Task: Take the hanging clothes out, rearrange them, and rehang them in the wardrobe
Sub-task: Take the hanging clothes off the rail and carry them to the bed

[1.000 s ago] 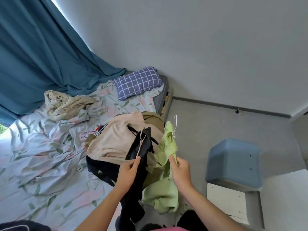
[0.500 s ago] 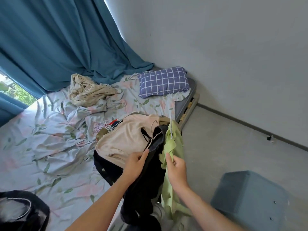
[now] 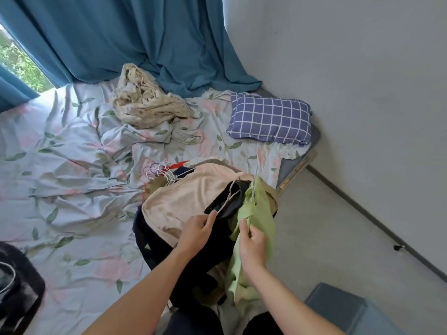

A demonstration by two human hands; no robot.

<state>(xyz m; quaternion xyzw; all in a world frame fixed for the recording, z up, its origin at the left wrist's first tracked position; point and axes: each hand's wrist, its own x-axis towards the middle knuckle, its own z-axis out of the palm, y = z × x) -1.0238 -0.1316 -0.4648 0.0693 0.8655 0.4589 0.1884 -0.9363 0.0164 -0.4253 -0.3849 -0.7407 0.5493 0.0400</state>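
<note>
A pile of clothes on hangers lies at the bed's near right corner, topped by a beige garment [image 3: 183, 201] with several wire hanger hooks [image 3: 160, 171] sticking out at its far left. My left hand [image 3: 197, 232] pinches the thin hanger [image 3: 228, 197] of a black garment [image 3: 227, 201] that drapes down over the pile. My right hand [image 3: 251, 244] grips a light green garment [image 3: 258, 216] on its own wire hanger, held upright just right of the black one. Dark navy clothing [image 3: 154, 250] lies under the pile.
The bed [image 3: 72, 165] has a rumpled floral sheet, a crumpled cream cloth [image 3: 142, 102] and a purple checked pillow [image 3: 271, 119]. Teal curtains [image 3: 121, 37] hang behind. A black item [image 3: 17, 288] lies at the left edge. Grey floor [image 3: 338, 238] and a blue-grey box [image 3: 338, 308] are at right.
My view has swung left and down toward the bed. Both hands keep their hangers; the green garment has come closer to the black one over the pile.
</note>
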